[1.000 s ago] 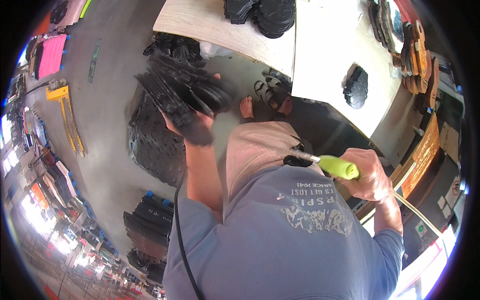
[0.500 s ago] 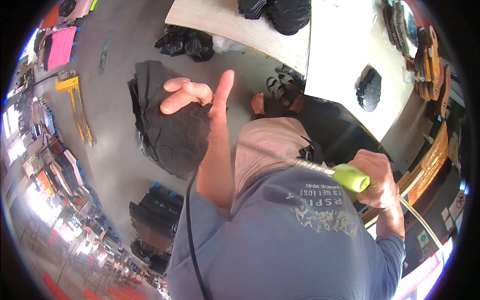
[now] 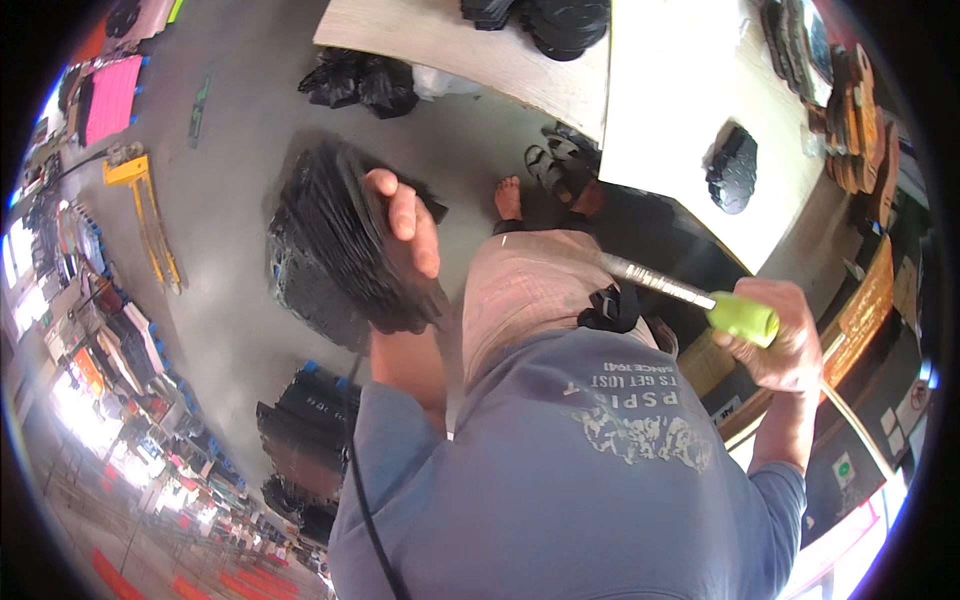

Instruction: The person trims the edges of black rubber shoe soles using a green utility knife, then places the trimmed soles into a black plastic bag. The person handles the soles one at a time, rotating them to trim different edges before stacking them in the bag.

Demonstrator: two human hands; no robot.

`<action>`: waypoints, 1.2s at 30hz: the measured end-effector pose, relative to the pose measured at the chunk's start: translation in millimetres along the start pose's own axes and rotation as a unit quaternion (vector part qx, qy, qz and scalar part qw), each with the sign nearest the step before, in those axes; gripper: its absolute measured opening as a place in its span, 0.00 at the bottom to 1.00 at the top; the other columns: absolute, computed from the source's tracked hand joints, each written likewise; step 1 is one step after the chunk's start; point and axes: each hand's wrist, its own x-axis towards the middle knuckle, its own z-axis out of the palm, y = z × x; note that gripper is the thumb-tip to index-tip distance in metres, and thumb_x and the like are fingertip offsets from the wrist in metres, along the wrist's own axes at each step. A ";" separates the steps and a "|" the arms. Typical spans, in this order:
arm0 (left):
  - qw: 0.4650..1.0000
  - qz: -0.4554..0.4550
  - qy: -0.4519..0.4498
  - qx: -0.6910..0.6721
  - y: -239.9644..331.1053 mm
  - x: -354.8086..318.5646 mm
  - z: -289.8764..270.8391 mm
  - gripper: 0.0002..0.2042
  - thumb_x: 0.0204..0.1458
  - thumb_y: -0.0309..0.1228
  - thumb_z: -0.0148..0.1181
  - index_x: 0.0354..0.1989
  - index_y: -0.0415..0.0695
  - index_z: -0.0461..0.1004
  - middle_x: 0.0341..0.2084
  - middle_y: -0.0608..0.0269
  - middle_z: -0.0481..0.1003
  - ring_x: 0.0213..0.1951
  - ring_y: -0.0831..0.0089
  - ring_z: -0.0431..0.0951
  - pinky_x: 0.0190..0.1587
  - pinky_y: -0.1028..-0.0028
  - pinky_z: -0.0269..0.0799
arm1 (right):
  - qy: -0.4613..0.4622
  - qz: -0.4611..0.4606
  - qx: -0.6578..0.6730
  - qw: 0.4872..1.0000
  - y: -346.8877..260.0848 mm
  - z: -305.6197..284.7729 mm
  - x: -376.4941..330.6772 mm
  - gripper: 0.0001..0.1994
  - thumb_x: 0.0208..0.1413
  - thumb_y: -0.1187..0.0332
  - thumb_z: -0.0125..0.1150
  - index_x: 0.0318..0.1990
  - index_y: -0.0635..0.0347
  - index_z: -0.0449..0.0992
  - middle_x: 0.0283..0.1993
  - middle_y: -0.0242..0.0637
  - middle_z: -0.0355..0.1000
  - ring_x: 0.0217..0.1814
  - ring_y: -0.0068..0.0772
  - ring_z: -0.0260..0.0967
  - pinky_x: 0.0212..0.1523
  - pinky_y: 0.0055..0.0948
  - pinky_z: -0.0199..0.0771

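The left hand [image 3: 412, 235] is holding a thick bundle of thin, dull-black, flat sheets [image 3: 345, 240] at the left of the scene. Its visible fingers are curling over the bundle's right side and lying close together; where the thumb is pressing, the blur is not letting me say. The bundle is hanging in front of a larger black stack of patterned sheets [image 3: 305, 290], and whether the two are touching is hard to judge.

At the right, the right hand [image 3: 775, 335] is wrapping its fingers around the lime-green handle of a tool with a slim silver shaft [image 3: 745, 318]. The shaft is pointing left across the lap, its far end blurring out. A scalloped black piece [image 3: 733, 172] is lying on the white tabletop [image 3: 665, 110] at the far right.

For good handling, the left fingers should be bearing evenly across the whole bundle, since thin loose sheets are likely to be fanning or slipping under a one-sided pinch. The shaft should be staying well apart from the left forearm, and the sheets should be clearing the black cable [image 3: 358, 470] beside the left sleeve.
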 end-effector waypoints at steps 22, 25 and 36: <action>0.737 -0.431 -0.076 0.515 -32.4 16.8 54.9 0.36 0.39 0.28 0.78 0.60 0.32 0.73 0.46 0.47 0.82 0.49 0.62 0.82 0.55 0.70 0.73 | -0.263 0.151 -0.138 0.943 6.1 -59.7 18.6 0.16 0.53 0.62 0.74 0.44 0.62 0.83 0.31 0.45 0.79 0.30 0.48 0.75 0.34 0.37 0.73; 0.735 -0.420 -0.091 0.525 -33.3 15.4 59.6 0.35 0.39 0.29 0.78 0.60 0.33 0.73 0.47 0.47 0.82 0.48 0.63 0.83 0.54 0.70 0.74 | -0.284 0.162 -0.100 0.940 5.7 -56.3 21.0 0.16 0.55 0.60 0.72 0.43 0.63 0.83 0.28 0.46 0.78 0.27 0.47 0.74 0.32 0.37 0.72; 0.913 -0.162 0.238 0.289 -15.6 -34.9 2.8 0.33 0.48 0.28 0.71 0.64 0.34 0.69 0.53 0.56 0.78 0.51 0.65 0.80 0.55 0.66 0.76 | -0.125 0.184 0.030 0.975 5.3 -31.0 -5.0 0.14 0.57 0.66 0.74 0.45 0.67 0.82 0.28 0.43 0.80 0.24 0.30 0.72 0.30 0.32 0.71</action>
